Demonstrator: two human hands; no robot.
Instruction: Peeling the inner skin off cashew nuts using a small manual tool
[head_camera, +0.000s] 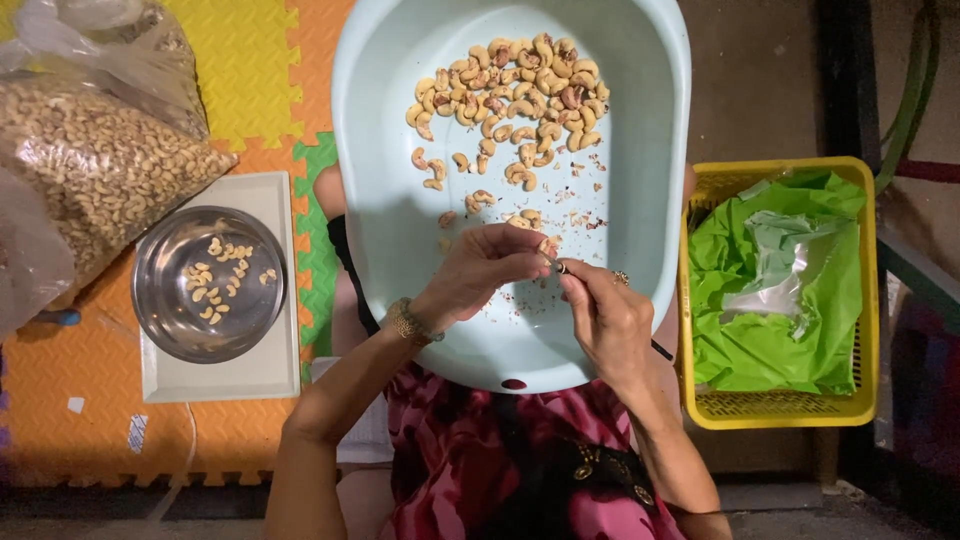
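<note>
A pale blue plastic basin (390, 200) rests on my lap, with a heap of cashew nuts (515, 85) at its far end and bits of reddish skin scattered over its floor. Over the near part of the basin, my left hand (480, 275) pinches a single cashew nut (548, 247) between its fingertips. My right hand (605, 315) meets it there, gripping a small thin tool (560, 266) whose tip touches the nut. A bracelet sits on my left wrist and a ring on a right finger.
To the left, a steel bowl (160, 300) holding several peeled cashews stands on a white scale (270, 375). A clear bag of cashews (90, 170) lies at the upper left on foam mats. A yellow basket (775, 410) lined with green plastic stands on the right.
</note>
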